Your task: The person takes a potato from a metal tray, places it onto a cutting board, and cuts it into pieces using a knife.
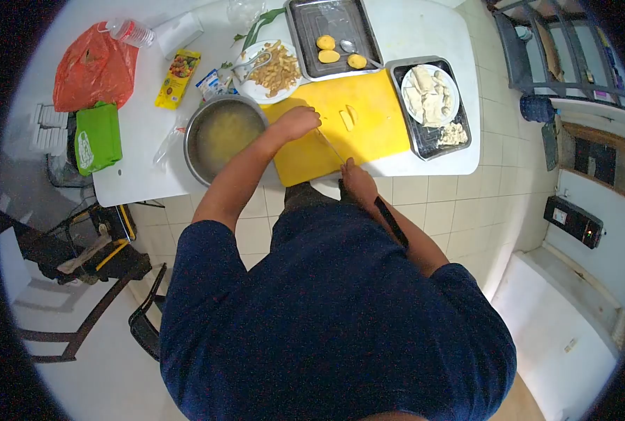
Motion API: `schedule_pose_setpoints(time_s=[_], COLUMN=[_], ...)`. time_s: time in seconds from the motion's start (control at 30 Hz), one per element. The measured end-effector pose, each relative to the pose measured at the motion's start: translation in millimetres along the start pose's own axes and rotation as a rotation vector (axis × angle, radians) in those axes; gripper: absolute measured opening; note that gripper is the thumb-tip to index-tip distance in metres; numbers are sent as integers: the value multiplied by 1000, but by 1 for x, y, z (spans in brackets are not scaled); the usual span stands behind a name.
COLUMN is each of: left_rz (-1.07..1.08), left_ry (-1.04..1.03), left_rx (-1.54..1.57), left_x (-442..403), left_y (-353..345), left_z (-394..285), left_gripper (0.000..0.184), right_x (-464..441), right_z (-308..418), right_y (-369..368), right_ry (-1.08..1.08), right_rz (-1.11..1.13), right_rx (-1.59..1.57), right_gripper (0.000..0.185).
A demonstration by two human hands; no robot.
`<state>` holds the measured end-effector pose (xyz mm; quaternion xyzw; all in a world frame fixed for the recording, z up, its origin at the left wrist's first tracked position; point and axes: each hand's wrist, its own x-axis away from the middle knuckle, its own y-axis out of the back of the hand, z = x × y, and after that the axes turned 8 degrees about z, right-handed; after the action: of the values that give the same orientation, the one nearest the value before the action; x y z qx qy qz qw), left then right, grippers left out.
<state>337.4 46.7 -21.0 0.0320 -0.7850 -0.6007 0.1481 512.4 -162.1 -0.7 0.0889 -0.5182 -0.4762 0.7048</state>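
My right hand is closed around the handle end of a thin knife at the near edge of the yellow cutting board. The blade slants up and left toward my left hand. My left hand is a closed fist above the board, its fingers by the blade's far end; what they hold, if anything, is hidden. Two pale yellow cut pieces, like potato, lie on the board. Left of the board stands a metal pot with yellowish pieces in cloudy liquid, partly below my left forearm.
Behind the board, a metal tray holds yellow potato-like pieces and a spoon. A plate of brownish strips sits beside it. At right, a dark tray carries a plate of white pieces. Bags lie at left.
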Motion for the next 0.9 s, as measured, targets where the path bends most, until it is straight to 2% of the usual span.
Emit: schedule_pose_setpoints(time_s=[0.1,0.3,0.47,0.6,0.7,0.8,0.9], left_rz=[-32,68,6,-44,51,-17,-12], left_ry=[-9,3,-25,-14,4,-23,59], left_rx=[-10,13,-1,32,19,0,18], left_x=[-1,0,1,3,-1,-9,-20], left_y=[-4,0,-18,-21,-22,-26,-28], left_z=[-3,-4,0,-4,-2,5,7], left_gripper=[10,11,9,9,9,9,11], right_x=[1,-9,-22,-22,-22,-22,-18], right_z=[-1,-4,-11,-8,-6,-4,5], right_y=[0,-6,-12,-8,-4,0,16], right_ry=[6,-35,23,-64,-74,-139,-222], right_rz=[16,39,53,170,169,161,149], right_rx=[-12,-23,-27,-8,-11,14,-47], right_gripper=[29,29,31,36,38,44,50])
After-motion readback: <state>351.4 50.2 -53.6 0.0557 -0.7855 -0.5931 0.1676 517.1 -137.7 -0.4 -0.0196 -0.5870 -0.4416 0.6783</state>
